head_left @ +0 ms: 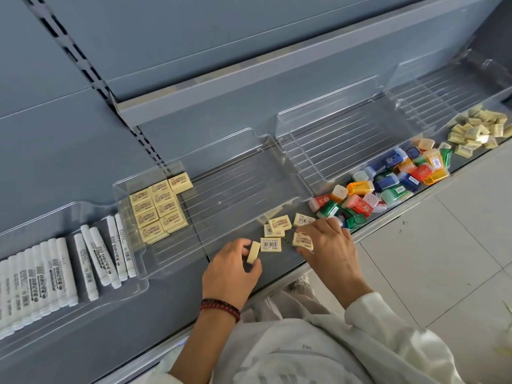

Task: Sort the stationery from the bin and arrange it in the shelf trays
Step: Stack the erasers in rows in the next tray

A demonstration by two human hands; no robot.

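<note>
Head view. Left hand point(232, 261): grip closed on one yellow eraser point(253, 252), pinched on edge between thumb and fingers, just off the clear tray's point(221, 195) front right corner. Right hand point(329, 245), further right of the tray: fingers curled over a second eraser point(303, 241) lying on the shelf point(277, 264), grip apparently closed on it. Loose erasers point(279, 223) lie beside it. Stacked erasers point(159, 207) fill the tray's left end. Sharpener pile point(388, 184) right of the tray; white markers point(55, 273) left of it.

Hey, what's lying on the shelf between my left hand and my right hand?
One yellow eraser, barcode side up, lies flat between the left hand and the right hand, as the head view shows.
</note>
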